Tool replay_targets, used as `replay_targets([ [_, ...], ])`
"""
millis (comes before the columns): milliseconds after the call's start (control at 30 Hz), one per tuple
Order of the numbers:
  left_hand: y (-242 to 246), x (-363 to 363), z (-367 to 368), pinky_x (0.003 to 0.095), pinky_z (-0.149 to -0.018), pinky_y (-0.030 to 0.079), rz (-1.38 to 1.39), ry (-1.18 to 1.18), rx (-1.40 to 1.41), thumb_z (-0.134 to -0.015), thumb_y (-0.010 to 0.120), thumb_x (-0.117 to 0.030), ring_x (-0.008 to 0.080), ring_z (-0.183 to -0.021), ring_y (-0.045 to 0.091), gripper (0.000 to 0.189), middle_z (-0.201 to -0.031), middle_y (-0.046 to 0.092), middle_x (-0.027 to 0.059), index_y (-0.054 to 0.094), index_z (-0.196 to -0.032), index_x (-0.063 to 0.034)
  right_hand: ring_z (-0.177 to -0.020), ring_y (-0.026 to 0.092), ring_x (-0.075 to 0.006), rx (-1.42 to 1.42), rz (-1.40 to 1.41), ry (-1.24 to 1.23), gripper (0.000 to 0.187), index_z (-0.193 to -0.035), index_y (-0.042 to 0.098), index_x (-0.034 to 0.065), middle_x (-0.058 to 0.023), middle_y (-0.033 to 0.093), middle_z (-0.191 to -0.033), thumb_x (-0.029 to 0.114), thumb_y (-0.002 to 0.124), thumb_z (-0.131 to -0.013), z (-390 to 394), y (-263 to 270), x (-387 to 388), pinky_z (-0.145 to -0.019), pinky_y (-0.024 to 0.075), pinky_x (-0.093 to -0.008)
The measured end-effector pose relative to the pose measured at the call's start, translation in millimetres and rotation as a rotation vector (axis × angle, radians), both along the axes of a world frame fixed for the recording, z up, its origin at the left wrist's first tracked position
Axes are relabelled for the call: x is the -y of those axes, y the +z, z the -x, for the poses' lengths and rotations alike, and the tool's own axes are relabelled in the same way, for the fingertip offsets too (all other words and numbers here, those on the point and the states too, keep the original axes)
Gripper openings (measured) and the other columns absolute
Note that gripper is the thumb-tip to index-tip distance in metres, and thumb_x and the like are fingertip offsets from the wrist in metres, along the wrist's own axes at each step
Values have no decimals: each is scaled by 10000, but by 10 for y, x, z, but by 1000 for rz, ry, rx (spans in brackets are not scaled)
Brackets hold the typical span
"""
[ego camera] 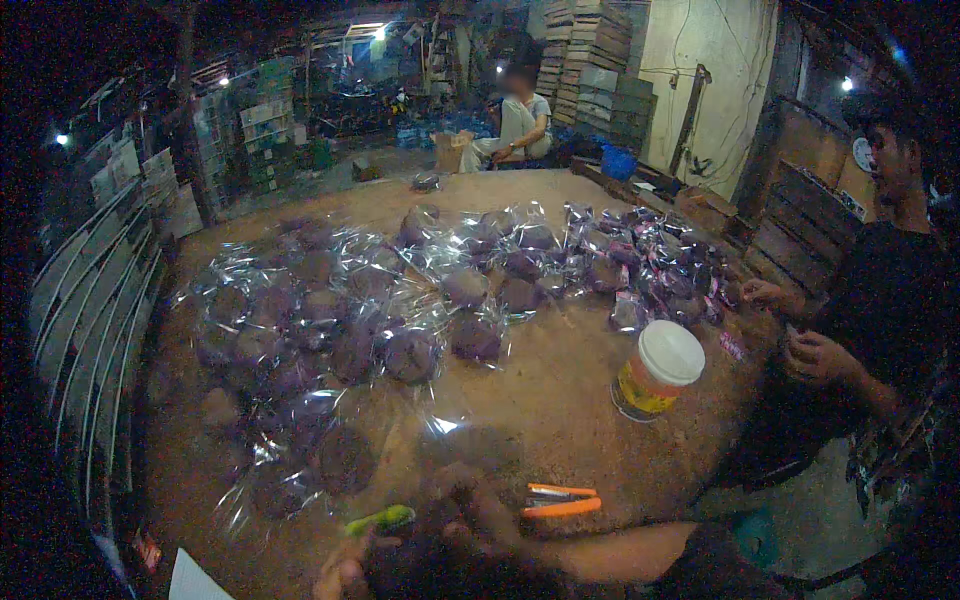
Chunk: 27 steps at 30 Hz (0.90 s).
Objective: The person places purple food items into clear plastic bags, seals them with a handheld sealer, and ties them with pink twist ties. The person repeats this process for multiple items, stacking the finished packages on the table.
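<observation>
At the near edge, my left hand (346, 564) has its fingers around a small lime-green object (380, 519), perhaps a tool handle. My right hand (476, 501) is blurred, with its fingers at the near side of a dark round lump (471, 448). A film glint shows at that lump's far side; blur hides whether my fingers grip it. Just right of this hand lies an orange-handled stapler (562, 501). Ahead and to the left, many purple-brown round lumps in clear plastic film (322, 315) cover the wooden table (570, 405).
A white-lidded plastic tub (660, 371) stands right of centre. Behind it are smaller packets with pink labels (660, 262). On the right, a person's hands (817, 356) work at the table edge. Another person (521, 124) sits beyond the far edge. Metal rods (97, 315) line the left.
</observation>
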<state>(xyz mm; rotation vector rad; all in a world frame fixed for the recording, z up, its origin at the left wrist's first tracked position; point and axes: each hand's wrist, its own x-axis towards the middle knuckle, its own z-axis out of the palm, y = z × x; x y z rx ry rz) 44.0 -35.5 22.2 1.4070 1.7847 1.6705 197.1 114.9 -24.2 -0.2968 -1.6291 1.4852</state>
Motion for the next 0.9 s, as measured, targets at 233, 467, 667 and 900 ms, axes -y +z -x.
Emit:
replay_targets([
  [233, 21, 50, -152, 333, -885, 531, 0, 0, 168, -1031, 503, -212, 208, -946, 657, 348, -1117, 712, 131, 691, -1168, 47, -1098, 458, -248, -73, -189, 70, 494, -1407, 400, 40, -123, 463, -1188, 316, 570, -1035, -38, 40, -35, -989, 375, -366],
  [467, 10, 124, -61, 339, -865, 541, 193, 80, 34, -994, 547, -166, 211, -934, 662, 307, -1108, 714, 136, 693, -1166, 42, -1088, 395, -216, -124, 129, 162, 382, -1278, 414, 86, -83, 387, -1171, 293, 601, -1017, -79, 201, 80, -1000, 323, -343],
  [667, 54, 105, -49, 340, -831, 551, 335, 82, -30, -944, 598, -110, 210, -913, 666, 279, -1085, 719, 135, 698, -1159, 38, -1075, 407, -171, -42, 329, 198, 308, -1265, 429, 87, -57, 402, -1163, 278, 538, -1050, -128, 336, 70, -985, 332, -308],
  [900, 23, 81, -36, 337, -763, 557, 154, 162, 55, -870, 652, -52, 194, -855, 656, 218, -992, 719, 119, 709, -1063, 34, -1064, 435, -153, 71, 376, 165, 298, -1245, 453, 93, -34, 431, -1148, 313, 525, -1058, -150, 441, 52, -978, 348, -297],
])
